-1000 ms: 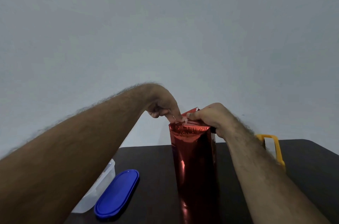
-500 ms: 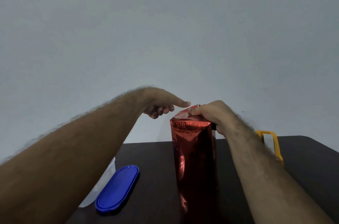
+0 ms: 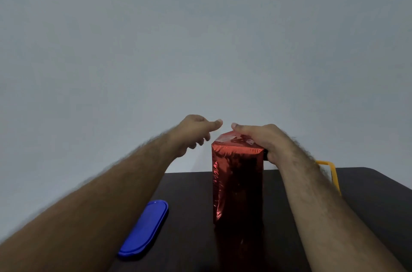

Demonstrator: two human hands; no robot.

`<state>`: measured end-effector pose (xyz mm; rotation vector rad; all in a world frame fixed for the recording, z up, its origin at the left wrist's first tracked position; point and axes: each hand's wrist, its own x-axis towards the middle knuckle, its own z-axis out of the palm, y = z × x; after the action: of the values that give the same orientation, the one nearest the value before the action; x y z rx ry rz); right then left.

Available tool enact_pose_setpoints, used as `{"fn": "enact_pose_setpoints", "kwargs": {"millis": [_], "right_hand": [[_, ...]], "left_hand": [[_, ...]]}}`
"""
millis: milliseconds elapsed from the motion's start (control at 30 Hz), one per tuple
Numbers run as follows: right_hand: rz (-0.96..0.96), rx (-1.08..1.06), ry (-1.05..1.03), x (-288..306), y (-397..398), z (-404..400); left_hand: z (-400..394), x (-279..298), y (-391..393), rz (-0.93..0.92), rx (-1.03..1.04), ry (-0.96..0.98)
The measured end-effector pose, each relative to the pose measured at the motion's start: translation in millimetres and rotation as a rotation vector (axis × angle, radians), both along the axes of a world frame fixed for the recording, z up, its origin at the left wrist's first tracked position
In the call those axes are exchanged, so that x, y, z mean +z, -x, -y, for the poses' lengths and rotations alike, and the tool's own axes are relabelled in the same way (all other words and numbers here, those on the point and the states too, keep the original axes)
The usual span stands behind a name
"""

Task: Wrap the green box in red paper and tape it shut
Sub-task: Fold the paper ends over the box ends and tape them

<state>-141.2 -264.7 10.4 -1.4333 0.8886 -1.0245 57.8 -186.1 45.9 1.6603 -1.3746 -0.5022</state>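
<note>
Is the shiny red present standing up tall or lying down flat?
Standing up tall. The red wrapped box stands on its end on the dark table, and the right hand rests on its top.

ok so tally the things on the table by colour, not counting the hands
red: 1, the wrapped box
blue: 1, the lid
yellow: 1, a frame-like thing partly hidden by the right arm
total: 3
</note>
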Motion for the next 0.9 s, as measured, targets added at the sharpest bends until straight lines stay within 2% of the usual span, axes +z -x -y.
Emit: {"fn": "enact_pose_setpoints", "kwargs": {"millis": [133,233,367,500,800,900], "right_hand": [[0.046,0.053,-0.063,5.2,8.2,-0.3],[0.040,0.103,-0.125,8.1,15.2,3.6],[0.081,0.137,-0.125,8.3,22.0,4.7],[0.124,0.076,-0.065,7.0,16.2,3.8],[0.130,-0.057,0.118,11.0,4.5,2.2],[0.094,0.043,0.135,15.8,11.3,-1.6]], "left_hand": [[-6.5,-25.3,11.9,-0.075,-0.133,0.000],[-3.4,-33.2,20.4,-0.234,-0.166,0.011],[4.3,-32.5,21.3,-0.386,-0.199,0.018],[13.7,-35.4,20.9,-0.509,-0.211,0.087],[22.5,-25.2,20.4,-0.611,-0.227,0.142],[25.7,-29.9,23.7,-0.624,-0.202,0.189]]}}
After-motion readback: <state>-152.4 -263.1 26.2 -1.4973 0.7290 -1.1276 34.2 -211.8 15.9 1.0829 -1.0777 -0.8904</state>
